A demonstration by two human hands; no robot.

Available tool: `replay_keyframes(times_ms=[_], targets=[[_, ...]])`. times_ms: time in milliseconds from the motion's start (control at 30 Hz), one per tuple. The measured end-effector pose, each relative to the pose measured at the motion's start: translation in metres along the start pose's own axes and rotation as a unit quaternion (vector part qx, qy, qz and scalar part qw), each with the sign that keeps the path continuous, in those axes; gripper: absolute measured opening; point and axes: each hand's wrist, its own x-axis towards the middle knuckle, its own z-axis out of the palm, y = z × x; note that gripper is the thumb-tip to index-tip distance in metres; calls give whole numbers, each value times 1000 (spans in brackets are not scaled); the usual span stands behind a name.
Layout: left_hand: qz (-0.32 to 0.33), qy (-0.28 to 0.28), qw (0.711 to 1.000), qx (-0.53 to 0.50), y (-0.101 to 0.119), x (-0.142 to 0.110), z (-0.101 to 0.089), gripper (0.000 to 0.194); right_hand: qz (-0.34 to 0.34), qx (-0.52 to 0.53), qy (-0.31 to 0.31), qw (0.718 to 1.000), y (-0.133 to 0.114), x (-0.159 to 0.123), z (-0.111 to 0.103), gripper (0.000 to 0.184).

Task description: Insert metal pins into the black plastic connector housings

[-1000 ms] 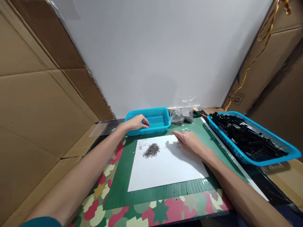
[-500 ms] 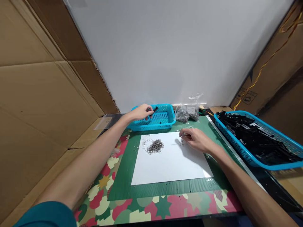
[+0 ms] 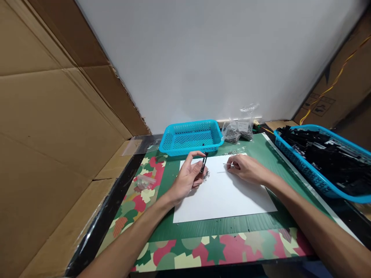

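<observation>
My left hand is raised over the white paper, its fingers and thumb closed on a narrow black plastic part held nearly upright. To its right, my right hand pinches a thin silvery metal rod whose tip points left at the black part; the two are apart. Behind my left hand, a pile of small metal pins lies on the white paper, mostly hidden by the fingers.
A blue basket with a few black bits stands at the back. Another blue basket, full of black parts, is at the right. Plastic bags of small metal pieces lean by the white wall. A small clear bag lies at the left.
My left hand has come out of the back basket with a black part and moved forward and right over the paper. My right hand has lifted slightly, holding the thin metal rod.
</observation>
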Motion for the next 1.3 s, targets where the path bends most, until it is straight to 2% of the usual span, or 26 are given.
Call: replay_keyframes(times_ms=[100, 167, 300, 433, 700, 867, 967, 1100, 1200, 1300], targets=[[15, -1, 1000, -24, -13, -2, 3, 32, -31, 46, -5, 998, -4, -4, 0, 11], [2, -10, 999, -36, -17, -6, 5, 31, -57, 137, -19, 989, -10, -8, -1, 12], [-48, -25, 998, -41, -18, -17, 13, 30, -66, 362, -31, 929, -28, -15, 3, 25], [-38, -38, 998, -15, -15, -24, 23, 32, -67, 486, -21, 871, -43, -18, 15, 28], [27, 4, 1000, 9, -15, -26, 32, 32, -24, 603, -52, 796, -55, -20, 31, 29], [47, 41, 997, 33, -18, -25, 32, 29, 8, 634, -57, 771, -61, -21, 38, 31], [55, 62, 995, 53, -20, -24, 32, 28, 21, 632, -53, 772, -64, -21, 41, 32], [81, 74, 989, 95, -15, -26, 30, 28, 24, 598, -29, 800, -61, -20, 41, 32], [103, 77, 979, 159, -10, -28, 28, 26, 6, 539, -9, 842, -54, -19, 39, 29], [94, 76, 972, 201, -10, -28, 26, 26, -20, 442, 21, 896, -48, -20, 35, 28]])
